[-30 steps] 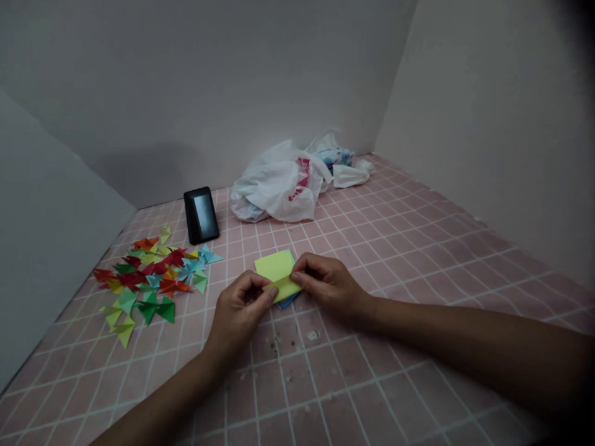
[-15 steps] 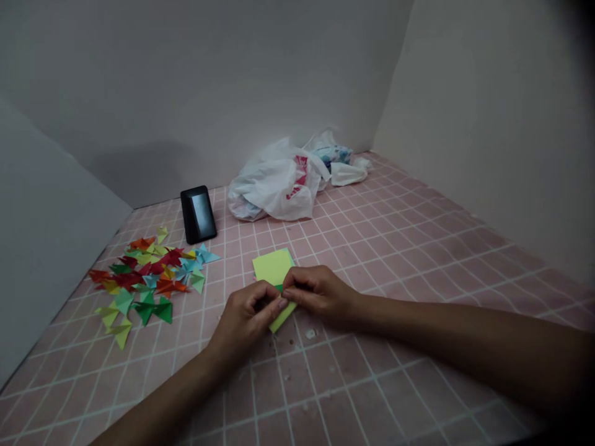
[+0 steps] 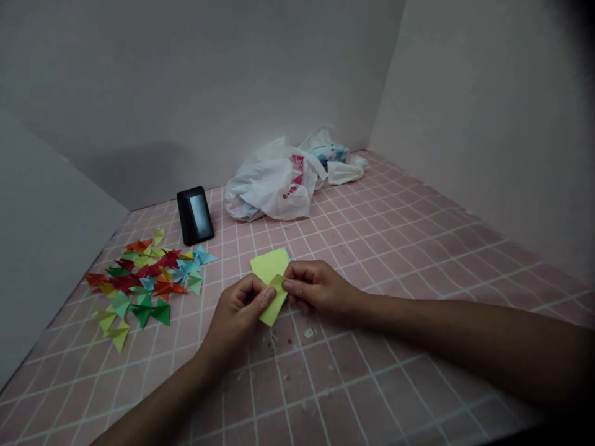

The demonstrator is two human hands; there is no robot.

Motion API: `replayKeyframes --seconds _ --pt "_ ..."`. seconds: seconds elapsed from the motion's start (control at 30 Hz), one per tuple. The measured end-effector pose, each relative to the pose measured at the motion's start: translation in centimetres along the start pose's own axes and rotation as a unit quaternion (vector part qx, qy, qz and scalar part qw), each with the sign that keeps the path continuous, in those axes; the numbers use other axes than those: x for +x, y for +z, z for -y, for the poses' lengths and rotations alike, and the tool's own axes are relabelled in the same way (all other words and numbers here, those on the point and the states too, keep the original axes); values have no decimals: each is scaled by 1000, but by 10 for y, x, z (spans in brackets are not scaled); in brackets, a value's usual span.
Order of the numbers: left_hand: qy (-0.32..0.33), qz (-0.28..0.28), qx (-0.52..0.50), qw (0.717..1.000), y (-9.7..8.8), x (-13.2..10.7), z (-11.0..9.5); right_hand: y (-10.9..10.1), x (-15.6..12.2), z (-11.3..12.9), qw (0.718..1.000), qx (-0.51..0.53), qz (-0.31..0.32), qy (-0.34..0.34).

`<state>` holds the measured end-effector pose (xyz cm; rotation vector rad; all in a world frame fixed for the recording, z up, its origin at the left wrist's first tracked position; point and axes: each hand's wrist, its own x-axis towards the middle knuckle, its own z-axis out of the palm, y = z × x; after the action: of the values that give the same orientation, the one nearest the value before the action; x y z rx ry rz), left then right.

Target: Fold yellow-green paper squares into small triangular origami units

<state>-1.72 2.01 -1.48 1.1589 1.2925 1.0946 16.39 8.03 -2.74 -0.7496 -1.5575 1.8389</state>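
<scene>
A sheet of yellow-green origami paper (image 3: 269,266) is folded over at one corner, and a thin blue edge shows behind it at the upper right. My left hand (image 3: 239,310) pinches its lower left side between thumb and fingers. My right hand (image 3: 316,288) grips the folded flap from the right, and the fingertips of both hands nearly meet over the paper. Part of the sheet is hidden behind my fingers.
A pile of several folded paper triangular units (image 3: 144,279) in red, green, yellow, orange and blue lies to the left on pink tiled flooring (image 3: 395,384). Behind stand a black phone (image 3: 195,215) and a white plastic bag (image 3: 269,183). Pale walls bound the back and sides.
The paper has turned in my fingers, its lower corner now pointing down and left, and a fold shows across it. My hands have moved slightly apart. The view has drifted a little.
</scene>
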Motion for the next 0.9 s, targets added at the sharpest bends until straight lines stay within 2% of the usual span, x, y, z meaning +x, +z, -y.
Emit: replayKeyframes --seconds 0.13,0.2,0.23,0.33,0.43,0.53,0.6,0.7,0.9 --pt "-21 -34 -47 998 0 0 2 2 2 0 999 32 -38 -1" --pt "-16 -51 -47 997 1 -1 2 4 2 -1 998 55 -24 15" --pt "-10 -54 -45 997 2 -1 2 5 1 -1 998 56 3 38" --pt "-3 -44 -36 998 4 -2 2 8 -2 -2 997 50 24 57" --pt "-21 -29 -37 999 5 -2 2 8 -3 -2 998 37 -12 46" --pt "-29 -20 -45 998 4 -1 3 8 -1 0 997 65 -26 19" --pt "-28 -10 -51 998 4 -1 5 10 0 1 996 91 -5 15" --pt "-27 12 -51 998 3 -2 7 11 0 -1 994 100 25 47" --pt "-28 11 -26 999 3 -3 7 9 -2 -2 998 41 -15 53"
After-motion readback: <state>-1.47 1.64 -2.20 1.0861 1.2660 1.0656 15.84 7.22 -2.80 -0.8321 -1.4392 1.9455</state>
